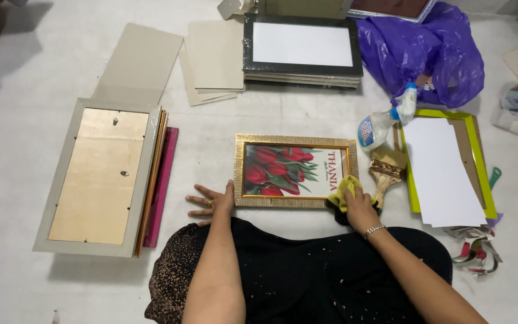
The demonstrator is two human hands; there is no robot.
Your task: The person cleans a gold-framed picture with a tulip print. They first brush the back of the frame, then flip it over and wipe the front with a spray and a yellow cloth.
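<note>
Gold frame (295,171) steadied by left hand (211,203); right hand (360,205) presses yellow cloth (344,187) at edge.

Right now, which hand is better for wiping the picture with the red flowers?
The right hand, probably. It already presses the yellow cloth on the gold frame's lower right corner. The left hand lies flat with fingers spread at the frame's lower left corner, steadying it, with no cloth.

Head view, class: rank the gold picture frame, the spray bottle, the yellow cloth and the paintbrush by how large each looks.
1. gold picture frame, clearly largest.
2. and 3. spray bottle and paintbrush: similar in apparent size, so not ranked.
4. yellow cloth, smallest visible, though partly hidden under the right hand.
</note>
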